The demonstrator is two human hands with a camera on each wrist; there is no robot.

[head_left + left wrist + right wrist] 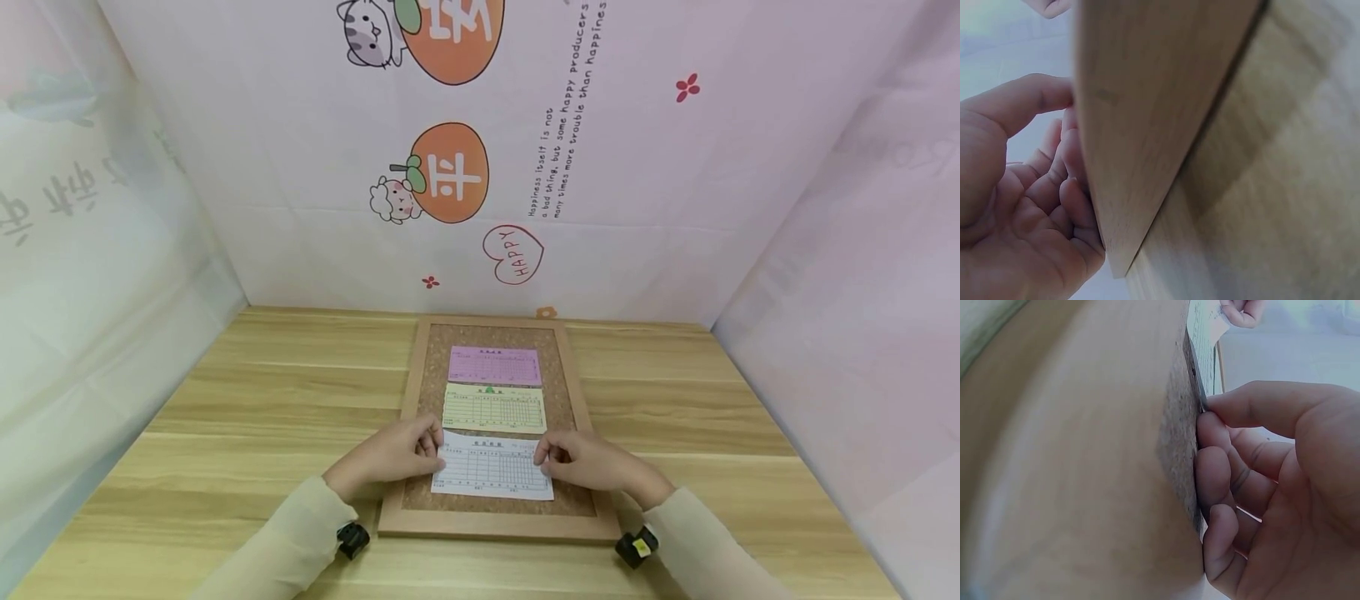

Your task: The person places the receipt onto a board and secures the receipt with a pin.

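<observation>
A white printed form (491, 468) lies over the lower part of a wood-framed cork board (576, 500). My left hand (392, 450) pinches its left edge, while my right hand (588, 460) pinches the right edge. In the right wrist view, the paper's edge sits between the thumb (1260, 409) and curled fingers. The frame's side hides the left fingertips' hold in the left wrist view. Above the white form is a yellow form (495, 410) with a green pushpin (490, 389) at its top edge. A pink form (495, 367) is uppermost.
The board lies on a wood-grain table (277, 392), its far end close to a printed cloth backdrop (622, 258). Cloth walls (105, 250) stand on both sides. Each wrist wears a small black camera (352, 540).
</observation>
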